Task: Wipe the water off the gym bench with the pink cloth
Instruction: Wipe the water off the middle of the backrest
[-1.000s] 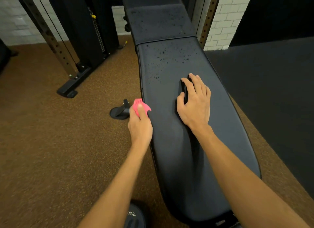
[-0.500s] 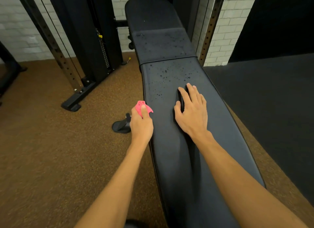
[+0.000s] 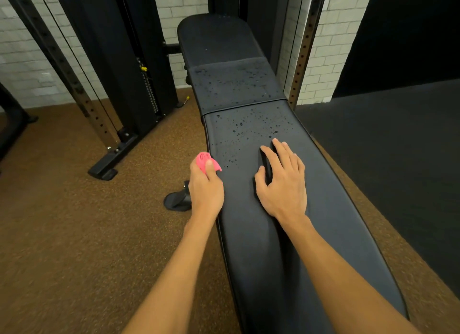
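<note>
Your left hand (image 3: 206,187) is closed around the pink cloth (image 3: 204,160), which is bunched into a small wad; the thumb lies across it and a crumpled tuft sticks out past the knuckles. The hand sits right at the left edge of the gym bench (image 3: 249,234), partly over the pad and partly over the floor, and you cannot tell from this angle whether the cloth itself touches the upholstery.

Your right hand (image 3: 283,184) holds nothing. It lies palm down on the middle of the long pad, fingers loosely spread and pointing away from you, the thumb out to the left. The fingertips (image 3: 275,142) stop just short of the wet patch.

The water droplets (image 3: 245,130) are scattered over the far part of the long pad, ahead of both hands, and more beads sit on the next pad (image 3: 234,84) beyond the seam. The part of the bench nearest you, under your forearms, looks dry and smooth.

Further out, a black round foot (image 3: 176,200) of the bench rests on the brown speckled floor (image 3: 74,234) just left of your left wrist. A black cable machine (image 3: 119,59) with a weight stack and a perforated upright stands to the left, against a white brick wall (image 3: 22,67). To the right of the bench the floor turns to dark matting (image 3: 398,139).
</note>
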Motion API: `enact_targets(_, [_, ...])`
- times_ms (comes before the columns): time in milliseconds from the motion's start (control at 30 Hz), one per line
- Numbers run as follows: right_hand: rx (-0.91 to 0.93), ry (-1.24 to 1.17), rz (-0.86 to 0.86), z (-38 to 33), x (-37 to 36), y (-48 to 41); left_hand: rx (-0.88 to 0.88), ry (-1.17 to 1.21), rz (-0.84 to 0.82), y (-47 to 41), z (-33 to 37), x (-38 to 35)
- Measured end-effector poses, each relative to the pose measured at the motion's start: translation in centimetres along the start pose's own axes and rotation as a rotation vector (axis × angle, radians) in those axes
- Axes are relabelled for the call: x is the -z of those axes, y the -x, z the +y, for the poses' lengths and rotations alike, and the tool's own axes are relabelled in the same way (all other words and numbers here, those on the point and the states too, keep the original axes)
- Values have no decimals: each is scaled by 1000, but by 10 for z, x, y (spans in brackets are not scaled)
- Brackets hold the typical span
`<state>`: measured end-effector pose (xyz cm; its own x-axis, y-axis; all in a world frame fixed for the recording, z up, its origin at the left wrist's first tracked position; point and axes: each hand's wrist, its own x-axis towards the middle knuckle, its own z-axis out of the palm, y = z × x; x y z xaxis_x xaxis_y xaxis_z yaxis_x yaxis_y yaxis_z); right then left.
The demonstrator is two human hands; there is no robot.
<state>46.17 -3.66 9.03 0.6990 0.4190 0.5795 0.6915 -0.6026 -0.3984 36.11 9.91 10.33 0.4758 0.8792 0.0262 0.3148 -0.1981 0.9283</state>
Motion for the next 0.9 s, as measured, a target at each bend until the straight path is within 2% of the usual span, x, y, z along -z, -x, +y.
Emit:
enact_targets(133, [-9,-8,7,0,0,0,-15,-9,-28,-34,11,-6])
enact_targets(333, [-12,-13,8,-1,1,1,-67,-14,-2,26,-21,4])
enact_targets(567, [-14,-18,7,-1,1,2,4,19,-25,-52,14,-12])
enact_targets(767, [-19,-31,12,0,0,1,30,59,-12,25,-18,3])
enact_targets(900, [-15,-34,15,1,-1,3,16,53,-24,-24,6,-5])
